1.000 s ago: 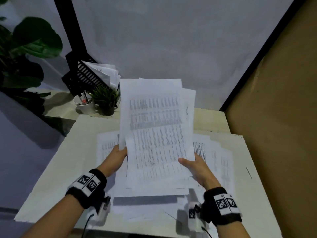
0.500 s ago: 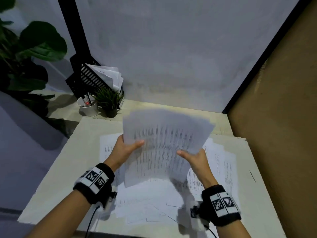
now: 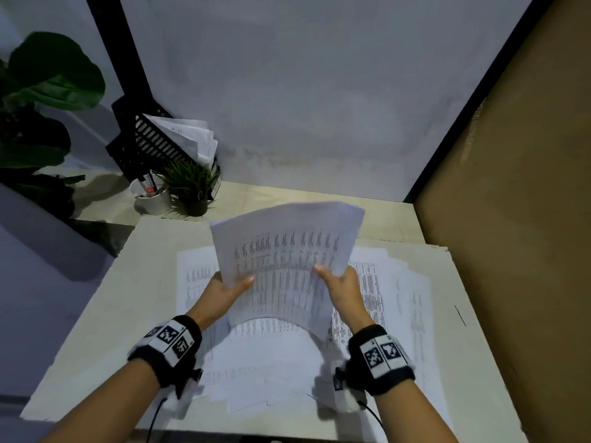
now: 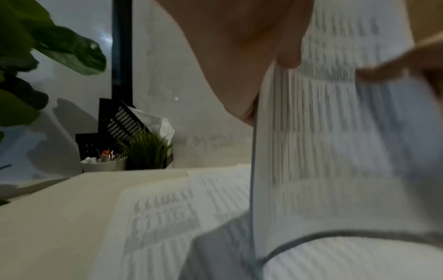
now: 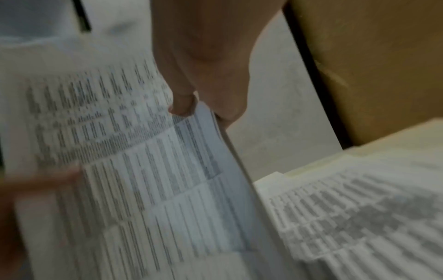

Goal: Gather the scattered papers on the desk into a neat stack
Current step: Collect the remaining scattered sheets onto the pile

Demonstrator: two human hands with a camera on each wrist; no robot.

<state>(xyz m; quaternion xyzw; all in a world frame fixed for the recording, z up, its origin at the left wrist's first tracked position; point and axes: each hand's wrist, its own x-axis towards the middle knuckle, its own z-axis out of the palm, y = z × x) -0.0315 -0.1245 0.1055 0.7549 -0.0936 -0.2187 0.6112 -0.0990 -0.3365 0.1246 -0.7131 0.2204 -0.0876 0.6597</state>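
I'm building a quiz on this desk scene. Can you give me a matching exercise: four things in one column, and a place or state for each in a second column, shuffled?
Things
1. bundle of printed papers
2. loose printed sheets
3. white pen cup
4. black file rack

Places or states
A. lying flat, spread over the desk
B. at the back left by the wall, holding leaning papers
C. held up off the desk, bowed, between the left hand and the right hand
D. beside the small potted plant, on its left in the head view

Pairs: 1-C, 2-A, 3-D, 4-B
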